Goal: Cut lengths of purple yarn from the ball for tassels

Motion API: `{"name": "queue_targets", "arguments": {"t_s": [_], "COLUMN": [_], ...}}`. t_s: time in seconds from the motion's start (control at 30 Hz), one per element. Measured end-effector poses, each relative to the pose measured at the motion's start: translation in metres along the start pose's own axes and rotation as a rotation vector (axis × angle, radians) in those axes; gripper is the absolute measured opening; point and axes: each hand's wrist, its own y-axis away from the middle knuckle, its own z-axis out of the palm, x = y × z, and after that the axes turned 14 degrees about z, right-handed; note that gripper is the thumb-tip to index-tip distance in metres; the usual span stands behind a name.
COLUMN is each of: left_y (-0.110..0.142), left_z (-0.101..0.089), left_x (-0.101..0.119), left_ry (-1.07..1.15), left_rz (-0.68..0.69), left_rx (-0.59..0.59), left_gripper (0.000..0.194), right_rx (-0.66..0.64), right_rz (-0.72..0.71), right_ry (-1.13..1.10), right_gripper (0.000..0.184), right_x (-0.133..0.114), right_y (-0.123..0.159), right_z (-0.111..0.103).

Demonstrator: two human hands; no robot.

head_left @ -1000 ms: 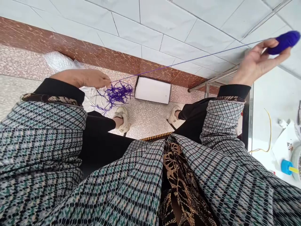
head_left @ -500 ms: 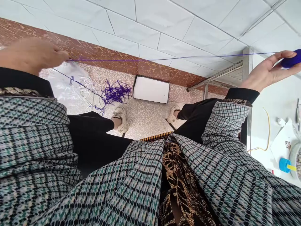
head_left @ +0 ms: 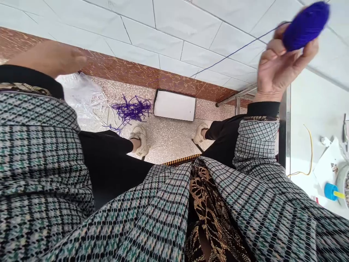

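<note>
A ball of purple yarn (head_left: 307, 27) is gripped in the fingers of my right hand (head_left: 280, 67), raised at the upper right. From it a purple strand (head_left: 231, 54) slants down leftward and fades from sight against the red-brown skirting. My left hand (head_left: 54, 58) hangs at the upper left, its fingers pressed together and slightly blurred; the yarn end at its fingertips is hard to make out. Below, a loose tangle of purple yarn (head_left: 132, 108) lies on the speckled floor near my left shoe.
On the floor are a white-topped box (head_left: 174, 104), a clear plastic bag (head_left: 76, 94) and white strands (head_left: 100, 101). At the right, a metal-framed white table (head_left: 302, 138) carries a yellow cord (head_left: 311, 153) and a blue-capped item (head_left: 330, 191). A tiled wall (head_left: 169, 32) rises ahead.
My right hand has moved up and left, turning the yarn ball upright. The strand, stretched taut between both hands before, now slopes and sags. My left hand has shifted slightly to the right.
</note>
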Motion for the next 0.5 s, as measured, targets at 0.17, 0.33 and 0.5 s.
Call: {"name": "queue_targets", "arguments": {"t_s": [0.17,0.33,0.5], "left_y": [-0.003,-0.019,-0.014], "left_z": [-0.007,0.022,0.027], "left_x": [0.133,0.195,0.210], "left_ry": [0.494,0.998,1.009], "left_rz": [0.274,0.801,0.637], "left_rx": [0.504,0.474,0.387], "left_gripper": [0.052,0.047,0.038], "right_rx": [0.191,0.449,0.686], "right_rz": [-0.050,-0.167,-0.407], "right_ry": [-0.195,-0.468,-0.812], "right_gripper": [0.032,0.048,0.062], "right_x": [-0.016,-0.006,0.005], "right_y": [-0.056,-0.087,-0.117], "right_z": [0.016,0.005,0.002]}}
